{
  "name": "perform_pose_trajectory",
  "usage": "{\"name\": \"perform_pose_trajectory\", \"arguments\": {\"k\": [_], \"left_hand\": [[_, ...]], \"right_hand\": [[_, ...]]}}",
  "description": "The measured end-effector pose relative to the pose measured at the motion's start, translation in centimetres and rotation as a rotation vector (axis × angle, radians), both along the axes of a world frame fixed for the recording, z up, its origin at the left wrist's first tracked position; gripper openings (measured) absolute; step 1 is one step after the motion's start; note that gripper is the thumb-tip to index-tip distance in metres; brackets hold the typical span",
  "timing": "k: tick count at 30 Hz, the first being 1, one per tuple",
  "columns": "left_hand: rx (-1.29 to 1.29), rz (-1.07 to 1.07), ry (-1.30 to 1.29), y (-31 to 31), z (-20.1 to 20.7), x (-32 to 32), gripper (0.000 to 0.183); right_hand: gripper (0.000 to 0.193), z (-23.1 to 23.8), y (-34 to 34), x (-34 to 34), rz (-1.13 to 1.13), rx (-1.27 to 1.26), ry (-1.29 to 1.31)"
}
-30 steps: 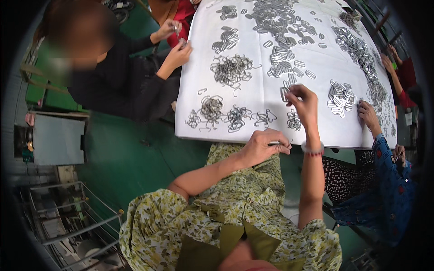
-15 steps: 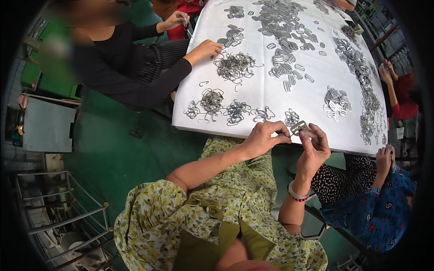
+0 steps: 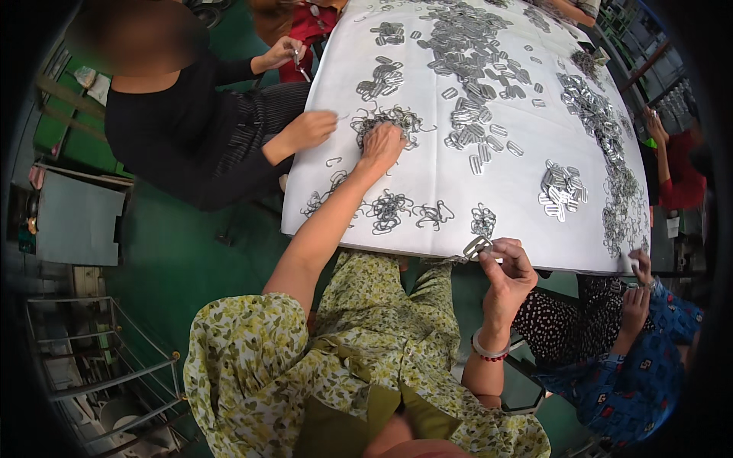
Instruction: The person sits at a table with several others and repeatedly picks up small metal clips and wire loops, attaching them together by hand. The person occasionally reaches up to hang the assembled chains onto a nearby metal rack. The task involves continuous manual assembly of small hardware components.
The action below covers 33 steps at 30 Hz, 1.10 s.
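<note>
Currently, the right hand (image 3: 510,276) pinches one slotted metal buckle (image 3: 479,246); at its eleven o'clock, the left hand (image 3: 382,148) touches wire hooks (image 3: 393,116), grip hidden; many loose buckles (image 3: 469,47) remain toward twelve.

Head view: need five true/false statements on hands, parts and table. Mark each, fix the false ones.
1. The right hand holds a metal buckle. True.
2. The left hand is off the table. False: it is over the table, fingers at a pile of wire hooks.
3. A bracelet circles the right wrist. True.
4. The table's top is green. False: it is white.
5. The person in black is at the right side of the table. False: that person is at the left side.
</note>
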<state>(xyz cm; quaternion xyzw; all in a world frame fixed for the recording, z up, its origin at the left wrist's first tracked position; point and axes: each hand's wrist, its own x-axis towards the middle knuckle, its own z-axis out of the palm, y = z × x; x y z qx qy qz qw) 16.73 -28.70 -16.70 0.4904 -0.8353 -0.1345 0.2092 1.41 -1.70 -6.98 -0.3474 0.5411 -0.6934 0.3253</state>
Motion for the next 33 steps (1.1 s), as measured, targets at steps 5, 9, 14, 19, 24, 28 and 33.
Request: {"name": "perform_pose_trajectory", "arguments": {"k": [5,9,14,19,24,28,33], "left_hand": [[-0.147,0.069,-0.080,-1.1,-0.1,-0.1,0.021],[0.186,0.005,0.297,1.0,4.3,0.2,0.022],[0.666,-0.292,0.583,8.3,9.3,-0.3,0.022],[0.923,-0.484,0.719,15.1,12.3,-1.0,0.016],[0.463,-0.515,0.592,16.4,11.3,-2.3,0.012],[0.327,-0.518,0.584,16.6,11.6,-3.0,0.013],[0.225,-0.577,0.610,17.0,11.9,-4.8,0.012]], "right_hand": [[0.019,0.2,-0.1,-0.1,0.035,-0.005,0.071],[0.019,0.7,0.2,0.2,0.011,0.016,0.112],[0.022,0.6,0.3,0.6,-0.010,0.069,0.016],[0.020,-1.5,-0.4,-0.1,-0.072,0.119,-0.031],[0.019,-1.5,0.2,0.1,-0.129,0.058,0.009],[0.020,-1.5,0.6,-0.4,-0.216,0.032,0.286],[0.025,-0.7,1.0,-0.1,-0.222,-0.032,0.457]]}}
